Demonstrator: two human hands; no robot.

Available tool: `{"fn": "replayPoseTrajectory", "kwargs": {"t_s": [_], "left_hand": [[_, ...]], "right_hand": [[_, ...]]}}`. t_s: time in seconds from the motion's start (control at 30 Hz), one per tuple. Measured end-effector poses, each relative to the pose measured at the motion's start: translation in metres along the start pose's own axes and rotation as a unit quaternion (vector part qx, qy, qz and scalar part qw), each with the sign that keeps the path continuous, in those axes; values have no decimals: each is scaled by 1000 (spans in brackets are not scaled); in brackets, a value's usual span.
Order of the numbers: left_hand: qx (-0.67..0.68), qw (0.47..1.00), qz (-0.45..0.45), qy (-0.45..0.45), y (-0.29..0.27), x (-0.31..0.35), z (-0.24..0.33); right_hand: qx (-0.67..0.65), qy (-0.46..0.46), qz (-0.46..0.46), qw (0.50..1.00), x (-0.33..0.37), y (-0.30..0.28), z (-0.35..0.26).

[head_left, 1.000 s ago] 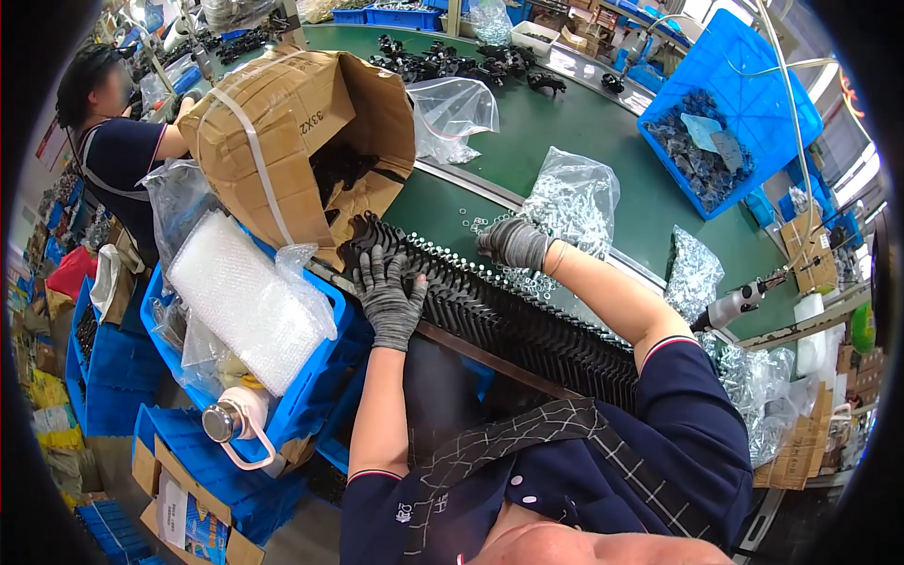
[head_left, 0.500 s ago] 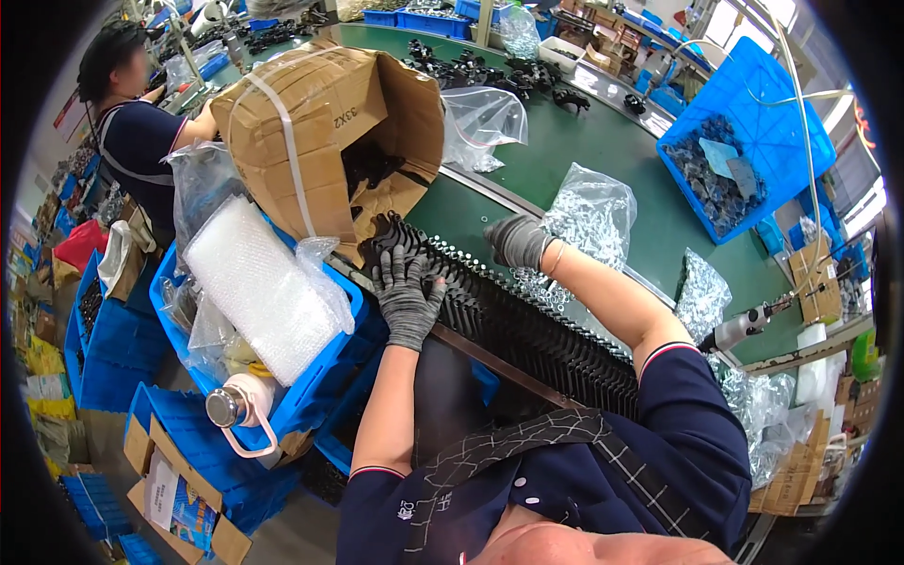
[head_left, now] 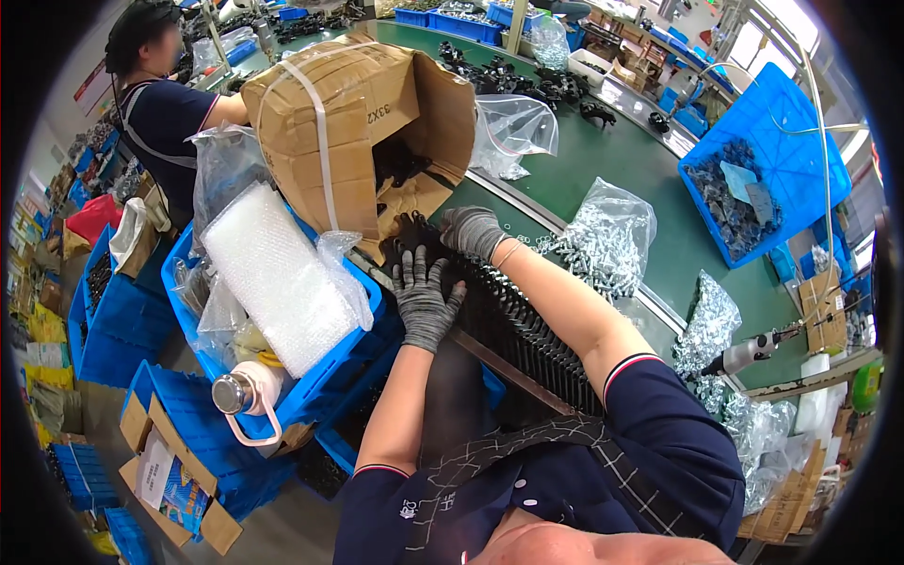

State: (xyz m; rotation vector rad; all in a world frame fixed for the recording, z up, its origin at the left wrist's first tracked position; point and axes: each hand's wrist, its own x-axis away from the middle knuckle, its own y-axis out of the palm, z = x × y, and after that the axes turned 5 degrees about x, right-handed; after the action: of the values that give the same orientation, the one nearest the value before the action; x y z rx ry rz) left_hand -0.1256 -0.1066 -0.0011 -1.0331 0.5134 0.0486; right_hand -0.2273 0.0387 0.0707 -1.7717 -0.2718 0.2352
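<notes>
A long, close-packed row of identical black parts [head_left: 539,341] runs along the near edge of the green bench. My left hand [head_left: 426,306], in a grey knitted glove, rests with fingers spread on the row's left end. In a matching glove, my right hand [head_left: 474,233] is curled over the far side of that same end. Its fingertips are hidden, so what they pinch cannot be made out. Small silver metal pieces spill from a clear plastic bag [head_left: 617,226] on the bench, right of my right hand. Silver tips show along part of the row.
A tipped cardboard box [head_left: 339,122] with black parts inside stands beyond my left hand. Left of me, a blue crate [head_left: 375,299] holds bubble wrap [head_left: 278,273] and a flask [head_left: 247,391]. A power tool [head_left: 749,353] lies right. A co-worker [head_left: 155,113] stands far left.
My right hand has moved left from beside the loose silver pieces to the row's left end, close to my left hand. The left hand stays on the parts. The whole view has shifted slightly.
</notes>
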Motion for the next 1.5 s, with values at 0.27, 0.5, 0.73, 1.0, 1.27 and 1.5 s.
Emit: {"fn": "replayPoseTrajectory", "kwargs": {"t_s": [0.27,0.5,0.73,1.0,1.27,1.5], "left_hand": [[11,1000,7,5,2,2,-1],[8,1000,-6,-5,0,-1,-1],[-8,1000,1,2,5,1,-3],[-16,1000,-1,0,8,1,-3],[-15,1000,2,20,9,0,-4],[-21,999,23,22,16,-1,-4]], "right_hand": [[134,7,71,988,11,21,-19],[192,19,35,981,9,13,-27],[204,33,8,978,14,15,-34],[188,57,-11,981,14,13,-37],[212,67,45,974,10,25,-32],[215,59,10,975,10,10,-29]]}}
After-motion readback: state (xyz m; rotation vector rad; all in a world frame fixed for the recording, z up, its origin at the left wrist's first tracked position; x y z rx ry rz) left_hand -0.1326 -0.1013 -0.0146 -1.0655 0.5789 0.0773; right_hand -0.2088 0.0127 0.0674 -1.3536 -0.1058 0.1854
